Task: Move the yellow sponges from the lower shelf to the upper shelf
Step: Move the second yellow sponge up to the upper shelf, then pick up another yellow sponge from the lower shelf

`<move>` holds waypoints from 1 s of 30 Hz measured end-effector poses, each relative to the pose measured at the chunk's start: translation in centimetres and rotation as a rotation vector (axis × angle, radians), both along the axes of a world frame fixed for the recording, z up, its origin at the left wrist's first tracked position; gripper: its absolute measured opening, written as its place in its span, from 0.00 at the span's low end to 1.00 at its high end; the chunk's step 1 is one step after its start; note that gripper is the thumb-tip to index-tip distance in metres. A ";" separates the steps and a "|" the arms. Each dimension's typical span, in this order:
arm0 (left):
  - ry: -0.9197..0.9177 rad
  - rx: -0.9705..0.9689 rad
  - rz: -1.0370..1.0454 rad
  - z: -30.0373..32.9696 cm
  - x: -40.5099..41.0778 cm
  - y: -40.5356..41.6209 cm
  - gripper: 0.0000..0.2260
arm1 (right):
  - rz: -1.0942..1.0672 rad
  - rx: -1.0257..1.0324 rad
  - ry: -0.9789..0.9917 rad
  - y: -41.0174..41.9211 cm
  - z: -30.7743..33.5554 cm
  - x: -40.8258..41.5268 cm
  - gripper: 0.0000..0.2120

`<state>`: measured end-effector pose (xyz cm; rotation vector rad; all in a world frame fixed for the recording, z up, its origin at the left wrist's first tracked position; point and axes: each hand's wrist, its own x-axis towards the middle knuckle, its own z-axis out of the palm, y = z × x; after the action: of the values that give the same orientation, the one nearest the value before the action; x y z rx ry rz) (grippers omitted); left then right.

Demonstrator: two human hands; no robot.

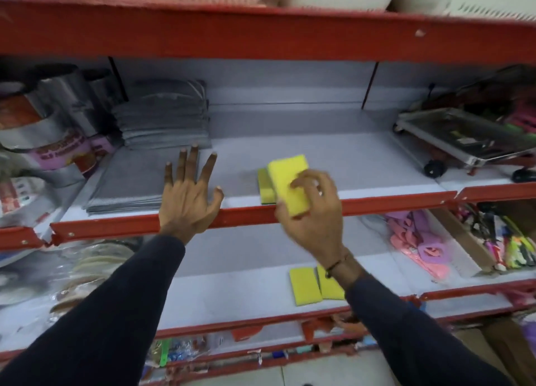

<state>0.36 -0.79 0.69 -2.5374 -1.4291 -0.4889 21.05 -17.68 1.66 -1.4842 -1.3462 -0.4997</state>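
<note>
My right hand grips a yellow sponge and holds it tilted over the front edge of the upper shelf. Just behind and left of it, another yellow sponge with a green underside lies on that shelf. Two more yellow sponges lie side by side on the lower shelf: one in full view, the other partly covered by my right wrist. My left hand hovers with fingers spread above the upper shelf's red front rail, holding nothing.
Grey cloths are stacked at the upper shelf's back left, with flat grey mats in front and foil rolls further left. A metal tray on wheels stands at the right. Pink and purple items fill the lower shelf's right side.
</note>
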 end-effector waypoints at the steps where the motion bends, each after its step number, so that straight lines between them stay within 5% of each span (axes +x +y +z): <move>1: 0.000 -0.001 -0.002 -0.1 0.0 0.1 0.36 | -0.097 -0.064 0.031 0.8 1.3 1.6 0.12; 6: 0.010 0.006 0.001 -0.3 -0.1 0.3 0.36 | -0.285 -0.680 0.152 3.6 1.2 5.1 0.18; 8: 0.017 0.002 0.005 -0.3 -0.2 0.3 0.36 | -0.267 -0.582 0.150 3.5 0.6 5.1 0.14; 12: 0.014 -0.015 0.000 -0.3 -0.1 0.0 0.36 | -0.346 0.000 0.192 0.7 -1.9 5.4 0.04; 14: -0.005 -0.007 -0.013 -0.2 0.0 -0.3 0.36 | -0.345 -0.001 0.193 -1.5 -5.7 4.8 0.08; 17: -0.009 0.003 -0.016 -0.3 0.2 0.0 0.36 | -0.306 -0.539 0.214 -3.2 -14.0 4.2 0.07; 20: 0.000 0.030 -0.006 -0.6 0.1 0.4 0.36 | -0.298 -1.264 0.038 -3.9 -21.2 3.2 0.27; 22: -0.005 0.041 -0.009 -0.6 0.1 0.7 0.36 | -0.254 -1.425 -0.042 -4.0 -23.9 2.4 0.33; 27: 0.001 0.035 0.004 -0.4 0.1 0.7 0.36 | -0.090 -1.346 -0.215 -3.0 -23.2 0.7 0.27; 30: 0.024 0.029 0.012 -0.2 0.2 0.4 0.37 | 0.032 -1.112 -0.184 -3.7 -19.0 0.2 0.23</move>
<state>0.51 -0.39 0.54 -2.5020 -1.4175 -0.4723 21.22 -21.38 -17.38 -2.3124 -1.9242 0.2215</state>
